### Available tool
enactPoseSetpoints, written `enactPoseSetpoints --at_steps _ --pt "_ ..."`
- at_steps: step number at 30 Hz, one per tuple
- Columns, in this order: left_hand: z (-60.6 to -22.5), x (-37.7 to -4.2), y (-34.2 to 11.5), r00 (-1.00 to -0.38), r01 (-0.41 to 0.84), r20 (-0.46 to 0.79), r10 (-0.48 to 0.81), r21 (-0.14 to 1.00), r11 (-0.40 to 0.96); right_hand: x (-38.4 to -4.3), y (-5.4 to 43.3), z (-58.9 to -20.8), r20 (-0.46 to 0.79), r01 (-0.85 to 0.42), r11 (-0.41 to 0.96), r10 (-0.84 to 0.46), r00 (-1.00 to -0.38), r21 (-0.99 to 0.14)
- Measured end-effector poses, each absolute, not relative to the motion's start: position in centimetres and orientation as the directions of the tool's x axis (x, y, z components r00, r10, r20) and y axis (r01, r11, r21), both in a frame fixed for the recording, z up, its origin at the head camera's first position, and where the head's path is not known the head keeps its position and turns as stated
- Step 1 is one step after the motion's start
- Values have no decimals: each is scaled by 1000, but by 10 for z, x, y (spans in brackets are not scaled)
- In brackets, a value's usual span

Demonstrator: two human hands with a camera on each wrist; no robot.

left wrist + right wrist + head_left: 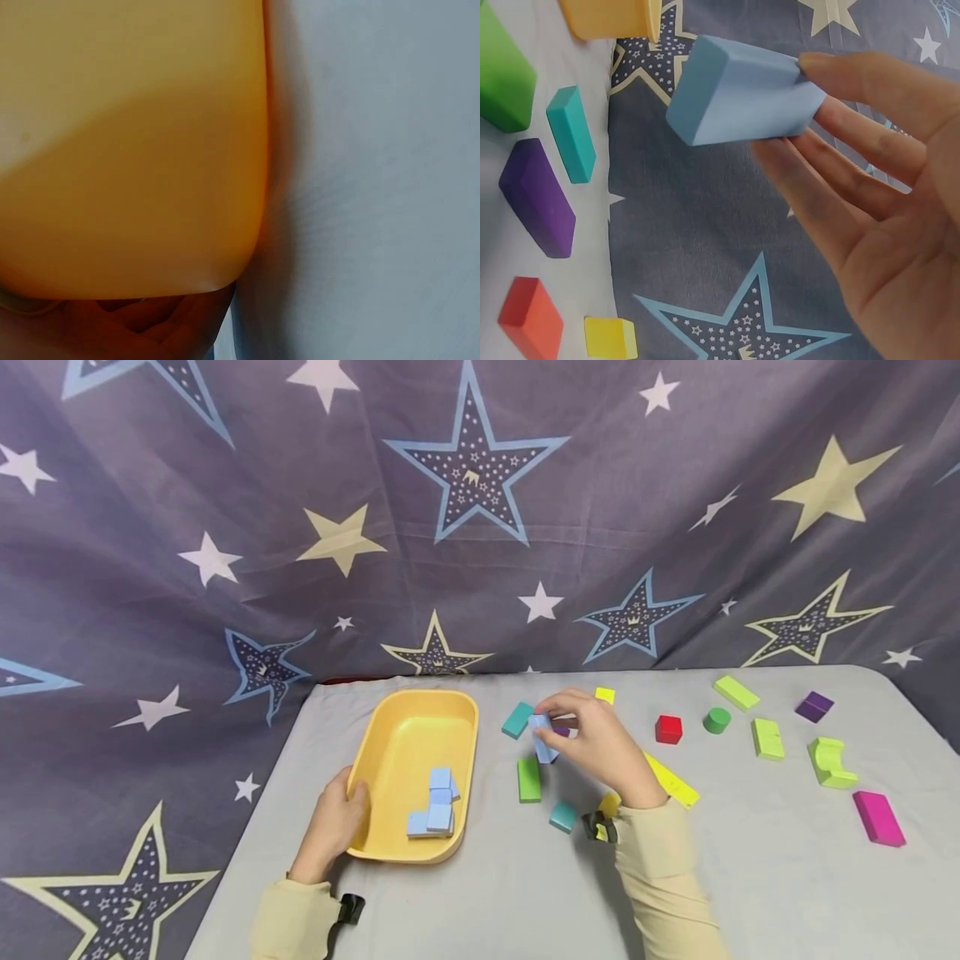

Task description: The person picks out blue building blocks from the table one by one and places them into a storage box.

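Observation:
Between the thumb and fingertips of my right hand (600,745) is a light blue block (739,94), held up off the table right of the tray. My left hand (333,818) grips the left side of a yellow plastic tray (405,727), thumb over the rim. In the left wrist view the tray's wall (150,150) covers most of that hand. Several light blue blocks (439,817) lie piled in the tray's near right part. Behind the held block, a purple block (538,199) lies on the table, mostly hidden in the head view.
Around my right hand lie a teal block (518,719), a green block (528,780), a smaller teal block (563,817) and a long yellow block (678,783). Farther right are a red cube (669,729), a green cylinder (717,720), a lime arch (829,764) and a magenta block (879,818).

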State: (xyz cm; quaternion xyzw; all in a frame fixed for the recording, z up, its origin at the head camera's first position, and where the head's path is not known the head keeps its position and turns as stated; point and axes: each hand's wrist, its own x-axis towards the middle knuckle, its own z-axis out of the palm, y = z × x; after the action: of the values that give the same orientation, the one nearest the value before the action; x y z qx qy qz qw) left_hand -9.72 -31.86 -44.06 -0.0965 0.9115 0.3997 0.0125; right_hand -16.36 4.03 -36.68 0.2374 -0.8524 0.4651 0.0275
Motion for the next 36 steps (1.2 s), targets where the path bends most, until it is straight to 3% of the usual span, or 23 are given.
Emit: enactPoseSetpoints --at_steps 23,36 --pt "-440 -98 -319 -982 -179 -93 -164 724 666 -159 11 -371 337 -532 380 -472 -815 -757" --pt "-440 -96 -319 -979 -199 -116 -168 727 657 -151 -2 -367 336 -536 372 -481 -810 -758"
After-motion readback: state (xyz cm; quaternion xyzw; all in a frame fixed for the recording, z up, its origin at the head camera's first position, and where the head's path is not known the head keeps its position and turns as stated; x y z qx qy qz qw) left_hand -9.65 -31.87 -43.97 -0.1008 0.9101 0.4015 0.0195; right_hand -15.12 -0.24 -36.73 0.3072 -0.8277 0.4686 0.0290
